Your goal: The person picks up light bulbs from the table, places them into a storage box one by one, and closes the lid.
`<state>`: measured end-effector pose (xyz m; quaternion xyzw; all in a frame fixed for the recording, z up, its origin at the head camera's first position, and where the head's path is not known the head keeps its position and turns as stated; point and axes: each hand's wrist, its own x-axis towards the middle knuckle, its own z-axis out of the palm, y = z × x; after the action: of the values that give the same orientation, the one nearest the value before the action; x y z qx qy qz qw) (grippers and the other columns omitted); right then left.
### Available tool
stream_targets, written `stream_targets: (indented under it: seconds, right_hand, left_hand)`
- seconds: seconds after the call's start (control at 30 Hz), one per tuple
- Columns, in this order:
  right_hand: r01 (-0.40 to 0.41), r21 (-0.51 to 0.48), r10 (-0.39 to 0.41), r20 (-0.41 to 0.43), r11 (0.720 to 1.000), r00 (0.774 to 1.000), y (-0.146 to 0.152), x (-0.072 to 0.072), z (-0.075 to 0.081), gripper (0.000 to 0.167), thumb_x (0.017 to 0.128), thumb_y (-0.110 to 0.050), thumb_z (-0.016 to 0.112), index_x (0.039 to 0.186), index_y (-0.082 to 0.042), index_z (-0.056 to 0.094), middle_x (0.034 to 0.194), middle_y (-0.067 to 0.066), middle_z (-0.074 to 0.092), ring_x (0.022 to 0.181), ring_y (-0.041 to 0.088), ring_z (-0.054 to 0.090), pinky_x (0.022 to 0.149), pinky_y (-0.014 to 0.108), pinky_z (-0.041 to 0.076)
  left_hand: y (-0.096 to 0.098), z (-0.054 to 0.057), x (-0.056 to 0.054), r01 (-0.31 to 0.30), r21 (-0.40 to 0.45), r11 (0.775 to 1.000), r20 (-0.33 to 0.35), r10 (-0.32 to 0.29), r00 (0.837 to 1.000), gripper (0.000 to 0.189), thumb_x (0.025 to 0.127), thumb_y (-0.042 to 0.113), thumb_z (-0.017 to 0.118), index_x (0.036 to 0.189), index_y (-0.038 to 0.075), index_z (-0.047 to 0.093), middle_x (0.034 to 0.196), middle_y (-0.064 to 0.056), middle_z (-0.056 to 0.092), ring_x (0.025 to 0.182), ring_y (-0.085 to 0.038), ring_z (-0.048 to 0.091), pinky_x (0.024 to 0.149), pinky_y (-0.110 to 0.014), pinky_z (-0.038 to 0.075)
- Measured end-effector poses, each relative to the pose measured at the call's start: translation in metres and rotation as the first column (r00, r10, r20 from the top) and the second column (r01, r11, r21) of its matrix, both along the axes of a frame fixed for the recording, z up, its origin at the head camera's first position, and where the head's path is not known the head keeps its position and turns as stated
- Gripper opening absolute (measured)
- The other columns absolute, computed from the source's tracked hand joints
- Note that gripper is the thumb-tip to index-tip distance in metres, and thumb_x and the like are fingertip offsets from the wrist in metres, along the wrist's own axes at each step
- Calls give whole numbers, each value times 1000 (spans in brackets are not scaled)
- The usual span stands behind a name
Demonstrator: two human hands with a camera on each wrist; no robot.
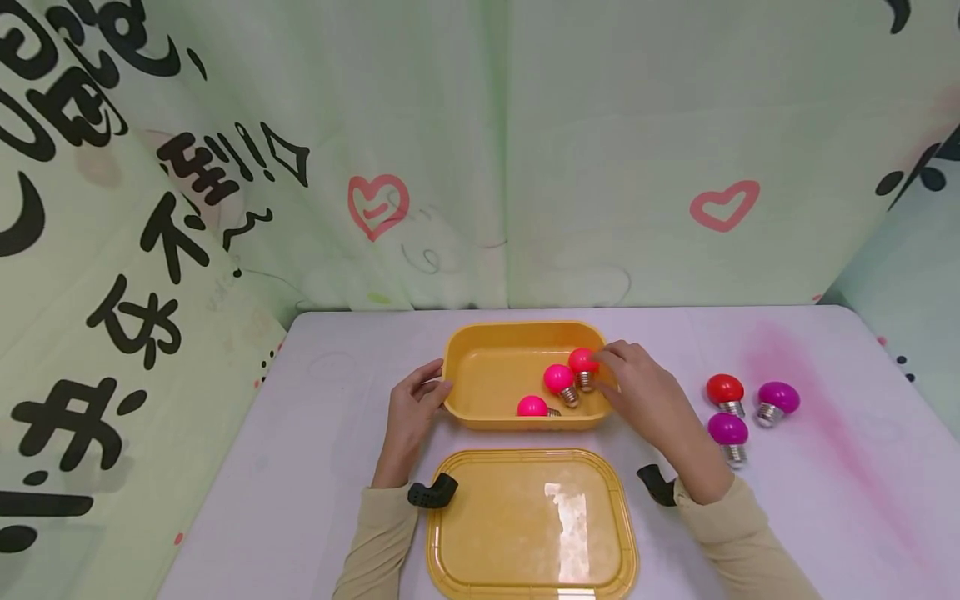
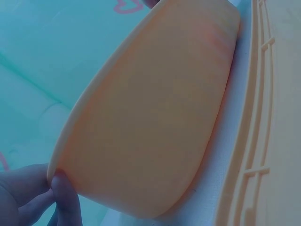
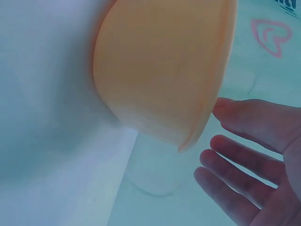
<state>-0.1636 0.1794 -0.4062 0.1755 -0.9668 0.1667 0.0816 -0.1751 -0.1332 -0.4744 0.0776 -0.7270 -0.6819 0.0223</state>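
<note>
A yellow plastic container [image 1: 495, 422] stands on the table in the head view. Inside lie pink light bulbs [image 1: 558, 378], three in all, toward its right half. My left hand [image 1: 415, 402] pinches the left end of the rim between thumb and fingers; the left wrist view has them at the wall's corner. My right hand [image 1: 647, 392] is at the right end, fingertips over the rim beside the farthest pink bulb [image 1: 582, 360]. In the right wrist view its thumb [image 3: 254, 117] meets the rim, and the other visible fingers spread loosely. The inside is hidden in both wrist views.
A yellow lid [image 1: 517, 525] lies flat in front of the container, between the forearms. Right of my right hand are a red bulb [image 1: 724, 389] and two purple bulbs [image 1: 778, 397]. A pale curtain [image 1: 600, 150] with hearts hangs behind the table.
</note>
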Motion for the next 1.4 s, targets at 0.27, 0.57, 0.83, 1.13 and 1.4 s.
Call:
stream_targets:
  seconds: [0.27,0.57,0.83,1.13,1.4]
  right_hand:
    - [42,-12,-42,30,999,999,16,8,3,43,82,-8,79,121,2,64,122,22,60,114,40,55,88,54,55]
    - [39,-10,-39,-11,999,999,33,16,-1,42,81,-6,80,119,2,65,120,23,61,112,40,56,86,54,55]
    - [55,9,-55,-5,998,998,47,24,-2,42,81,-8,80,119,2,65,119,22,61,112,41,55,81,55,56]
    - [71,38,-72,19,997,997,67,30,-11,43,80,-11,81,118,4,65,116,23,62,111,43,55,84,58,54]
    - [74,36,-74,-11,997,997,87,37,-23,42,76,-8,83,113,6,67,111,24,63,106,43,58,87,58,52]
  left_hand:
    - [-1,1,0,10,11,1000,1,-10,1000,46,93,8,68,138,4,58,133,-19,59,105,-22,59,71,-16,54]
    - [-1,0,2,-4,-17,1000,5,4,1000,42,93,10,69,134,8,61,129,-15,61,105,-22,60,74,-17,54]
    - [-1,1,1,-11,-10,1000,7,11,1000,41,92,10,70,133,9,62,128,-12,62,104,-22,61,74,-19,55]
    - [-1,0,0,0,-5,1000,-8,0,1000,43,92,9,70,134,7,61,128,-15,62,101,-20,61,72,-18,55]
    - [0,1,1,13,6,1000,-19,-13,1000,43,92,7,69,134,6,61,129,-17,61,102,-21,60,71,-17,54]
